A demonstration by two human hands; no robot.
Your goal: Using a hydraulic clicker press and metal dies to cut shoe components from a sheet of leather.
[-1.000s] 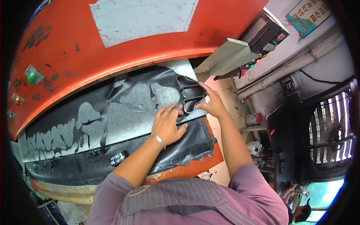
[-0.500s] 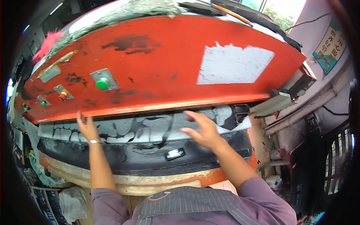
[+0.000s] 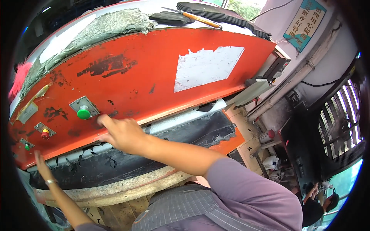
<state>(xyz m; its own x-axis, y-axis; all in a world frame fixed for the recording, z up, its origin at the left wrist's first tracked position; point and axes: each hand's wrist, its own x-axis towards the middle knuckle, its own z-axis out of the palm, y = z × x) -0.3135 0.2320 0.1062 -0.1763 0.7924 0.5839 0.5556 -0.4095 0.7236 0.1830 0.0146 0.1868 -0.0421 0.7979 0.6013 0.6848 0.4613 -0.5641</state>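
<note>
My right hand point(image 3: 125, 134) is in front of the red machine panel point(image 3: 142, 73), just right of the large green push button point(image 3: 83, 112). Its thumb and forefinger are apart and I see nothing in it. My left hand point(image 3: 41, 164) is at the panel's lower left, below the small green button point(image 3: 27, 146) and the red button point(image 3: 45, 134). Its fingers look stretched out, with nothing visible in them. Below the panel's bottom edge shows a narrow strip of white board point(image 3: 181, 118), with thin black strips point(image 3: 81, 154) at its left part. A dark worn surface point(image 3: 192, 134) lies nearer.
A worn pale edge point(image 3: 127, 188) runs along the machine's front. Grey-green cloth point(image 3: 96, 36), black stacked sheets point(image 3: 219, 15) and an orange-handled tool point(image 3: 202, 20) lie on top. Pipes point(image 3: 296, 73) run along the right wall. Another person point(image 3: 320, 206) is at the far lower right.
Both hands have moved left, the right one toward the large green button. The white board now shows only as a narrow strip beneath the panel. The view has turned.
</note>
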